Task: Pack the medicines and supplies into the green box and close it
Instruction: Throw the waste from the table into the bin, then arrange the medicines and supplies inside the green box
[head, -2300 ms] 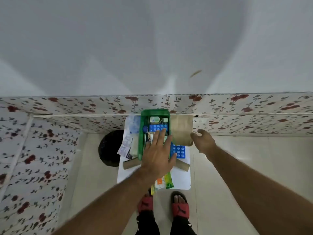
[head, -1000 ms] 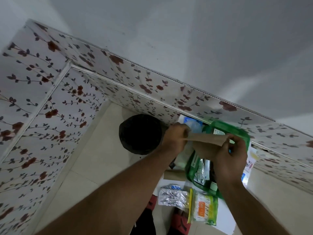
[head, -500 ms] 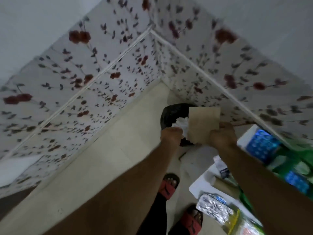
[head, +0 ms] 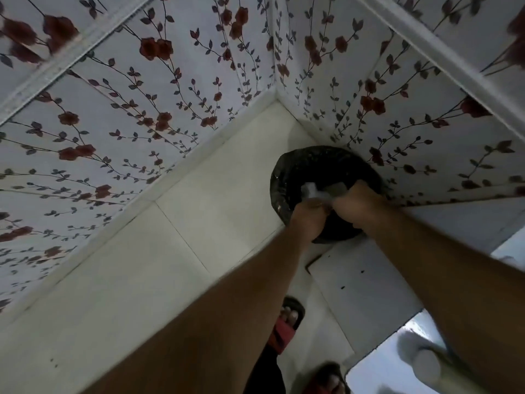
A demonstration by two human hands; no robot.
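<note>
Both hands are down over the black bin (head: 301, 166) in the corner where the floral wall panels (head: 159, 89) meet; the left hand (head: 308, 220) and the right hand (head: 356, 203) sit touching each other right at the bin's mouth; each grip is curled in around something pale, a crumpled white scrap (head: 311, 190) and a flat greyish piece (head: 336, 189) beside it, though motion blur keeps me from saying which hand has which, or how firmly; this reads as rubbish going out, a side step rather than packing. The green box is out of view entirely, so its contents and whether it is shut cannot be judged; only a bare stretch of the white counter (head: 366, 291) shows, with a blurred pale roll (head: 426, 362) at its lower edge; so packing and closing look unfinished.
</note>
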